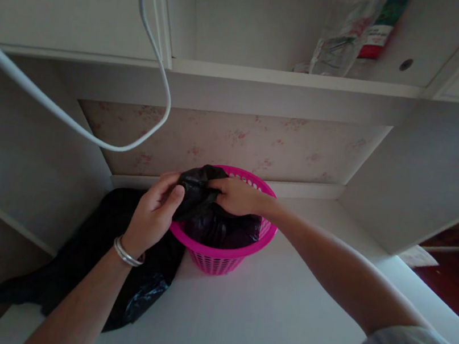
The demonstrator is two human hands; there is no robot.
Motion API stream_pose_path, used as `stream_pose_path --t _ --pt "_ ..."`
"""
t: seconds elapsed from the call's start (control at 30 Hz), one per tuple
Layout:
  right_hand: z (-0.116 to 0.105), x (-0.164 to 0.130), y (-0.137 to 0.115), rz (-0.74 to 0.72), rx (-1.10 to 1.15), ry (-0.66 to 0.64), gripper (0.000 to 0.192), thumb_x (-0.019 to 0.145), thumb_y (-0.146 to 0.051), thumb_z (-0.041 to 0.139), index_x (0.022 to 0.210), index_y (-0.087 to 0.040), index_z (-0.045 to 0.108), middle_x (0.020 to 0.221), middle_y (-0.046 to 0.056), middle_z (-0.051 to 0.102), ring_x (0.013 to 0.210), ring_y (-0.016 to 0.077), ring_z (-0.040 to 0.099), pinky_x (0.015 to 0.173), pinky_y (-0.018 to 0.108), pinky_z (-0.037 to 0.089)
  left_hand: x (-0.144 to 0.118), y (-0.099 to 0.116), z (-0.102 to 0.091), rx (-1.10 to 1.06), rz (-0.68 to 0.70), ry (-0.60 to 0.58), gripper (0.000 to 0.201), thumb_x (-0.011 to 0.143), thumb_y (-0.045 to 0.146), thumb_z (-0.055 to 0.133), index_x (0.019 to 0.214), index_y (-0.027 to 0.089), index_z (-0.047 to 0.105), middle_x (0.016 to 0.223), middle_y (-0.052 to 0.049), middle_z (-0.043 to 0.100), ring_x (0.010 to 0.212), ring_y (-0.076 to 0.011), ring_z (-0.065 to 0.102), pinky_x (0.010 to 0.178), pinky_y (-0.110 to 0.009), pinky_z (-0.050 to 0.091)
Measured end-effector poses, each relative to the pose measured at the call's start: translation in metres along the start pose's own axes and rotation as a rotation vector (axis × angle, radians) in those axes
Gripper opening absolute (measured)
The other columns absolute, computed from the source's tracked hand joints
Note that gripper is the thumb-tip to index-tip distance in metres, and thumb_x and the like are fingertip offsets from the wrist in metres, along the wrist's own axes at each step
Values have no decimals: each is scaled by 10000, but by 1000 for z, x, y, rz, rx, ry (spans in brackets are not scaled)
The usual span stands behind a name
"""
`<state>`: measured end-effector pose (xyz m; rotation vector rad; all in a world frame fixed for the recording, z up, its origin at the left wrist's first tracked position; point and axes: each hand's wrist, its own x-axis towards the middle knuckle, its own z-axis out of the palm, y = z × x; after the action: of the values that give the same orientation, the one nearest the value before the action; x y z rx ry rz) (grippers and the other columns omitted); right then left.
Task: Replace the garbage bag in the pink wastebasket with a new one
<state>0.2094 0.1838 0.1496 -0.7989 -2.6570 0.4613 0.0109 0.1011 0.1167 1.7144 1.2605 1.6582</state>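
Observation:
A bright pink plastic basket [215,265] with a slotted wall stands on a white desktop. Black plastic bag [198,190] material lies inside it and bunches up at its left rim. My left hand [155,207], with a silver bangle at the wrist, grips the bag's edge, thumb on the near side. My right hand [237,196] reaches in over the basket from the right, its fingers closed on the same plastic; the fingertips are partly hidden in the folds. More black plastic [146,292] spreads over the desktop left of the basket, beneath my left forearm.
Above the desk runs a white shelf [295,81], holding a clear plastic bottle [338,50] and a red and green package [379,33]. A white cable [99,144] loops down at the upper left. Side panels [437,168] flank the desk, with floral wallpaper [234,141] behind.

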Motion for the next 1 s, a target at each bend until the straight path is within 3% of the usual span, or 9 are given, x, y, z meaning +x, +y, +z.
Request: stream_pose_path --t 0.1,0.17,0.33,0.43,0.53,0.67,0.83,1.0 --pt "2 2 1 60 55 145 314 811 -35 471 976 -146 714 1050 105 759 935 209 674 800 270 466 -23 -11 -1 -86 -45 52 502 883 353 702 1357 286 551 1374 -76 589 1182 -234 616 1029 -333 460" --pt "2 6 1 124 88 235 269 819 -37 474 921 -139 702 988 96 753 880 198 659 780 267 458 -37 -15 -1 -50 -38 18 510 892 367 684 1373 280 539 1374 -92 592 1236 -261 587 1079 -384 428" --pt "4 14 -1 214 113 335 188 883 -100 473 866 -142 656 893 64 715 790 168 607 705 254 426 -49 -11 2 488 306 -248 595 769 474 778 1286 253 585 1290 -127 639 1287 -370 517 1201 -570 196" --pt "5 12 -5 247 117 366 191 904 -125 446 866 -160 630 848 43 696 770 162 596 671 245 408 -42 -11 2 625 416 -318 457 784 538 741 1103 224 649 1172 -143 648 1214 -370 526 1123 -546 329" --pt "2 4 -6 271 103 359 170 910 -150 461 844 -176 616 842 54 700 764 174 602 647 251 392 -35 -20 -3 670 434 -316 444 763 609 729 962 217 669 1104 -143 650 1166 -375 509 1039 -515 409" --pt "2 -9 0 333 86 386 151 921 -207 488 823 -192 602 842 75 710 760 197 623 630 267 378 -31 -34 -11 707 426 -297 539 770 740 621 941 231 666 1133 -135 662 1165 -374 496 1043 -516 392" --pt "8 -16 13 419 117 503 220 951 -273 413 819 -211 578 801 61 684 722 199 606 598 272 372 -31 -44 -15 698 445 -328 638 766 842 448 881 249 653 962 -115 685 1129 -368 500 1049 -493 375" --pt "14 -15 10 289 229 593 192 919 -302 436 770 -217 522 779 26 644 738 188 585 647 280 401 -27 -47 -12 683 483 -401 669 794 854 295 753 250 580 798 -90 598 873 -311 552 894 -450 443"
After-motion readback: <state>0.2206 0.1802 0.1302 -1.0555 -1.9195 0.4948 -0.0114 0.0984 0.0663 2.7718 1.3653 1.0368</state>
